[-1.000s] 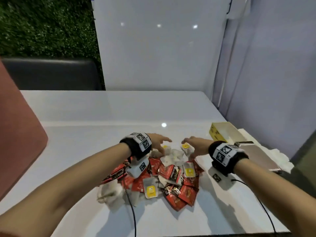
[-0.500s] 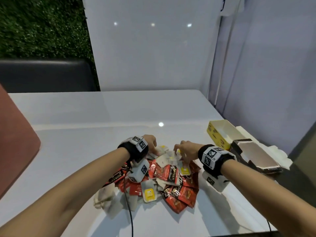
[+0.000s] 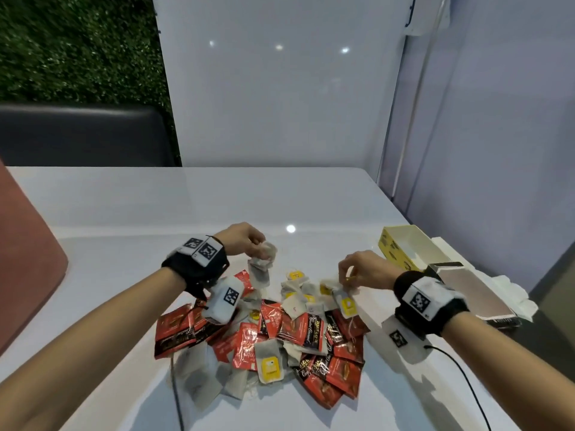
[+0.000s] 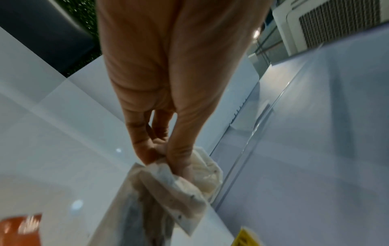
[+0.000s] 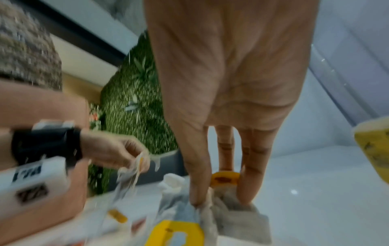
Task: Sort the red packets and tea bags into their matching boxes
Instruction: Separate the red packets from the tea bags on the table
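A mixed pile of red packets (image 3: 298, 329) and pale tea bags with yellow tags (image 3: 270, 362) lies on the white table (image 3: 124, 244). My left hand (image 3: 253, 247) pinches a bunch of tea bags (image 3: 263, 262) lifted above the pile's far edge; the left wrist view shows thumb and fingers closed on those tea bags (image 4: 179, 179). My right hand (image 3: 348, 276) pinches tea bags (image 3: 337, 295) at the pile's right side, fingers (image 5: 200, 191) pressed into the tea bags (image 5: 231, 213). An open yellow box (image 3: 401, 250) stands at the right, with a brown box (image 3: 466, 290) beside it.
A white wall panel rises behind the table, and a glass partition runs along the right edge. A dark seat back (image 3: 84, 135) and green hedge stand at the far left. A reddish chair (image 3: 25, 269) is at the left. White paper (image 3: 510, 290) lies under the boxes.
Both hands went from resting on the pile's far edge to pinching tea bags and lifting them. The left hand rose and moved back; the right hand drew toward the right.
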{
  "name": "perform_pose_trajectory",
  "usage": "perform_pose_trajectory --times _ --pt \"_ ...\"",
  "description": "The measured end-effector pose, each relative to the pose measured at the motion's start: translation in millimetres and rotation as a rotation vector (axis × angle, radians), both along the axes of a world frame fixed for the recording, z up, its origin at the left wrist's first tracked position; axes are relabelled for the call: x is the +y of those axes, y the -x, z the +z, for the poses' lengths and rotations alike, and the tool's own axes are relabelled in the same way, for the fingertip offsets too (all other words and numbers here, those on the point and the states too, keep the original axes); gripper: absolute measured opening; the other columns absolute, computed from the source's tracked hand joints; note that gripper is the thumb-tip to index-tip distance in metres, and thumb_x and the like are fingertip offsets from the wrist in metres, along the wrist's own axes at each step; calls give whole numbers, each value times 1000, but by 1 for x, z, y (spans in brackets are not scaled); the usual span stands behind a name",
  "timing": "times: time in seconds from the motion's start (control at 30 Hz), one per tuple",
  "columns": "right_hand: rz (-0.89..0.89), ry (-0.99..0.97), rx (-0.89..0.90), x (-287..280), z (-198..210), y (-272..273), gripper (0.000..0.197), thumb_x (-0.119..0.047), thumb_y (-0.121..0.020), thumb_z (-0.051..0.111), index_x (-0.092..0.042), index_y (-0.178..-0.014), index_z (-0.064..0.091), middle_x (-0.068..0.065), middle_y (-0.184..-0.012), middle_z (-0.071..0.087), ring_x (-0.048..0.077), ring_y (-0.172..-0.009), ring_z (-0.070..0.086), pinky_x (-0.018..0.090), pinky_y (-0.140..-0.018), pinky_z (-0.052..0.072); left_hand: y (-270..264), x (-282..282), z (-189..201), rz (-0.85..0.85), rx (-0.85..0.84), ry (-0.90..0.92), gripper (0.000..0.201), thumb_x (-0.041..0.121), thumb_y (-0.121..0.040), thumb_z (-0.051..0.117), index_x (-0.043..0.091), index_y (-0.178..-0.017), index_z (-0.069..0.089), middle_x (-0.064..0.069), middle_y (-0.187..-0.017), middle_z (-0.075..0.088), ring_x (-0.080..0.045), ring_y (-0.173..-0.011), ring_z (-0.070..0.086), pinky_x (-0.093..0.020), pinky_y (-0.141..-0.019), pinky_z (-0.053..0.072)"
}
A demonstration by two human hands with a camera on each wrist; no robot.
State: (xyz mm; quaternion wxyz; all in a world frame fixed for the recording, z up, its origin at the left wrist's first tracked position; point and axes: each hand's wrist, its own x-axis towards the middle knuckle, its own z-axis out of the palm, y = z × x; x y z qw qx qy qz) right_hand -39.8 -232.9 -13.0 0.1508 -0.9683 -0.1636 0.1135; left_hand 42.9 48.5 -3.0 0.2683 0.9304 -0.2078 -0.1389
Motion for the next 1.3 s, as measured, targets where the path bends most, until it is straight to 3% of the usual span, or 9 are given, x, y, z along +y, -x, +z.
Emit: perform_pose_trajectory --times 0.2,0.43,0.6,0.67,0.8,0.93,1.1,1.23,1.3 --pt "-113 -264 -43 -16 40 -26 21 3 -80 60 -16 -72 63 -10 -68 64 -1 -60 60 11 -55 49 -5 27 13 -6 0 201 11 10 -81 70 17 -73 66 4 -68 60 -6 -67 55 -17 -67 42" --pt "-291 -156 -40 -3 32 -112 15 4 -79 59 -10 -76 63 12 -77 65 19 -62 60 17 -51 53 -36 14 45 20 -40 295 7 -2 -83 64 1 -77 61 -1 -66 53 6 -52 52 -5 -57 41" --pt "-349 51 -60 10 10 -130 18 -5 -80 60 -6 -97 67 9 -86 59 24 -75 57 34 -73 53 -75 -11 49 104 -76 301 26 -1 -82 64 16 -65 58 8 -57 58 -9 -61 57 -18 -67 49" --pt "-322 151 -59 13 6 -121 25 -11 -86 57 -9 -111 60 10 -99 56 26 -82 54 32 -76 48 -82 -23 43 128 -117 201 21 7 -82 67 16 -66 56 6 -61 56 -12 -65 55 -19 -69 47" --pt "-97 288 -93 21 9 -83 31 -20 -90 54 -15 -121 52 12 -123 54 30 -110 53 30 -83 39 -82 -44 29 87 -148 99 15 16 -81 71 15 -77 57 9 -62 52 -1 -58 49 -3 -49 35" --pt "105 276 87 28 2 -42 32 -24 -90 59 -14 -121 55 7 -126 56 26 -113 53 30 -90 40 -87 -67 25 37 -172 62 21 17 -80 72 12 -66 56 4 -62 51 1 -55 50 -13 -55 36" --pt "66 244 227 34 -20 -33 46 -34 -89 60 -10 -127 49 12 -124 57 29 -113 52 33 -89 41 -90 -100 13 -4 -222 -21 24 17 -85 64 2 -104 65 -7 -92 63 -20 -87 56 -12 -63 37" --pt "26 128 260 38 -26 -31 60 -37 -83 67 -9 -130 44 13 -125 55 27 -107 53 32 -86 42 -83 -106 -5 -37 0 -142 58 22 -84 68 11 -136 44 -13 -132 54 -27 -112 56 -30 -95 44" --pt "39 91 300 39 -28 -29 67 -37 -77 73 -9 -130 41 12 -124 53 23 -99 52 31 -85 42 -72 -98 -8 -74 -20 -222 60 26 -84 68 10 -136 41 -12 -132 53 -26 -117 53 -30 -94 43"
